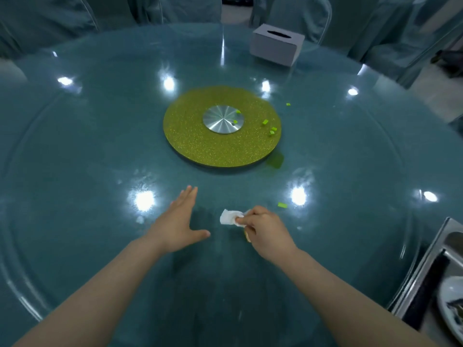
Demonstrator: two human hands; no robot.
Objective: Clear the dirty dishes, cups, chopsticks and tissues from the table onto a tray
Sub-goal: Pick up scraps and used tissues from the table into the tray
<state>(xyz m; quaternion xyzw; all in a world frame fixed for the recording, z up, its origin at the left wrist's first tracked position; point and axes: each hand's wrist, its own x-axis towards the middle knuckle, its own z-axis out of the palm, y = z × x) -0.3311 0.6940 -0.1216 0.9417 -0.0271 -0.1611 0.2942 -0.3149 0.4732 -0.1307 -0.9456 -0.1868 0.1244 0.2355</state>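
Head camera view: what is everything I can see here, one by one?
Table: one, round, teal, glass-topped.
Turntable disc: one, glittery yellow-green with a silver hub, table centre.
Green bits: several, bright green, on the disc's right side and nearby glass.
Green spill: one, at the disc's near right edge.
Tissue box: one, white, far side.
Tray: one, metal, right edge, holding a white dish.
Chairs: several, teal-covered, behind the table.
Tissue: one, white, crumpled, pinched by the right hand.
Left hand: fingers straight, holding nothing.
Right hand: pinches the tissue.
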